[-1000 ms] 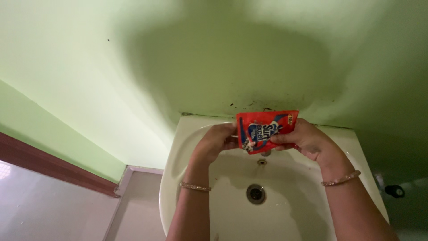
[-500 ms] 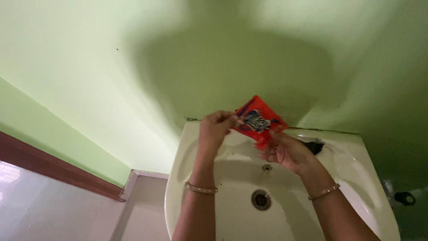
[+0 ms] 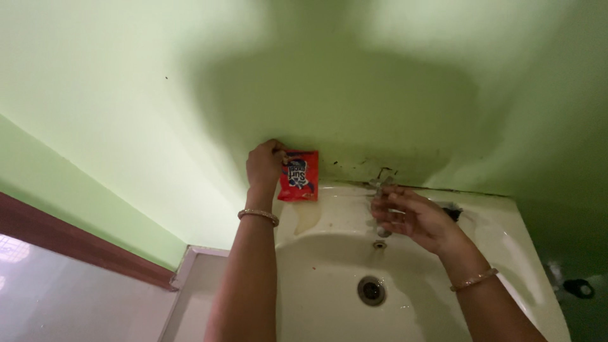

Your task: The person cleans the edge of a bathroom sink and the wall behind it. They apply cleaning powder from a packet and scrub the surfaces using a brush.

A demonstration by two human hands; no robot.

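My left hand (image 3: 265, 166) holds a small red sachet (image 3: 299, 175) by its top corner, upright against the green wall at the back left rim of the cream washbasin (image 3: 329, 297). My right hand (image 3: 411, 218) is over the back of the basin with its fingers around the metal tap (image 3: 382, 187). Both wrists carry thin gold bangles. The drain (image 3: 371, 290) lies below, in the middle of the bowl.
A green wall (image 3: 190, 95) rises right behind the basin, with dark stains along the joint. A white ledge (image 3: 196, 278) and a brown trim strip (image 3: 76, 244) sit at the left. A dark fitting (image 3: 577, 288) is at the far right.
My right hand has let go of the sachet and moved down to the tap. My left hand has carried the sachet left to the basin's back corner.
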